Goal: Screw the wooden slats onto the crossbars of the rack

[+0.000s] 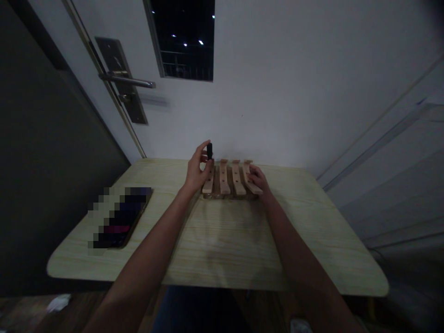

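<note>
On the far part of the table stands a wooden piece made of several pale slats [225, 181], with small dark holes, over a brown base [229, 196]. My left hand [197, 171] is at its left end. Its fingers are closed around a small upright black cylinder [209, 151] above the leftmost slat [208, 186], with the thumb by that slat. At the other end, my right hand [259, 178] is closed on the rightmost slat [252, 185], which slants outward at its near end. Some right fingertips are hidden behind the wood.
A phone [130, 212], partly pixelated, lies on the left of the pale wooden table [215, 240]. Behind the table is a white door [277, 92] with a metal handle [132, 82] and a dark window [187, 41]. A grey panel stands at left.
</note>
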`<state>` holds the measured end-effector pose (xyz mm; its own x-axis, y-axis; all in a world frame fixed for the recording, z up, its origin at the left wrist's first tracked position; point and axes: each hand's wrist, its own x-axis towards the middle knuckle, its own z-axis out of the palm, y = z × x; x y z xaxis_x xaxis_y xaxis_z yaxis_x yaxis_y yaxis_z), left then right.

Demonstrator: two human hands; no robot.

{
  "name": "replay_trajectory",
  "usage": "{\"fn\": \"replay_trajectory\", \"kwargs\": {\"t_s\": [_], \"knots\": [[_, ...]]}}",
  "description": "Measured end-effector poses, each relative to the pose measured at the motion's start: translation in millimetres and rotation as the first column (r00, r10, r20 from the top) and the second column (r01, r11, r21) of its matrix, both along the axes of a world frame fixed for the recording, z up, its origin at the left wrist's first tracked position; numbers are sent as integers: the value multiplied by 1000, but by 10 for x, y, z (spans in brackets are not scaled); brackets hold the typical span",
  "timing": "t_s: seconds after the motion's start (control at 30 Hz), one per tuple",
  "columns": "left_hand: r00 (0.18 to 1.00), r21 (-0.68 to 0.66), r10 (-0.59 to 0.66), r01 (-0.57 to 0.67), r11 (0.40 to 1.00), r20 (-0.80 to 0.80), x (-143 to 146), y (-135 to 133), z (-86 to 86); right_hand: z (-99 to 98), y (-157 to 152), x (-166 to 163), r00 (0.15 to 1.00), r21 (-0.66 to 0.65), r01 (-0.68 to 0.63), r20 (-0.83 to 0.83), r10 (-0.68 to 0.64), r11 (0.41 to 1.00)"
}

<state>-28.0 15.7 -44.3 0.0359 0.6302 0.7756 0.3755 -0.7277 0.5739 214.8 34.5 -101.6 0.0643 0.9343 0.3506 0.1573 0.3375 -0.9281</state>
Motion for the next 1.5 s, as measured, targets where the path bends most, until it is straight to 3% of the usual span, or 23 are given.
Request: {"fn": "replay_trajectory", "kwargs": {"t_s": [0.2, 0.43, 1.03, 1.27, 1.5], "knots": [[999, -47, -47, 48, 998, 11, 1, -45, 29, -5, 2, 6, 1000, 2, -11, 6, 11, 1000], [999, 46, 53, -53, 998, 13, 1, 30, 9, -35, 20, 12, 1000, 0, -9, -9, 9, 1000], [999, -17, -34, 34, 999, -4, 18, -57, 50, 45, -32, -14, 999, 17, -24, 22, 24, 1000], [992, 100, 120, -117, 988, -26, 2, 19, 9, 52, -39, -19, 999, 23, -21, 26, 20, 1000], [1000, 16, 15, -15, 1000, 6, 1, -6, 5, 52, -41, -19, 1000, 13, -19, 19, 19, 1000]]}}
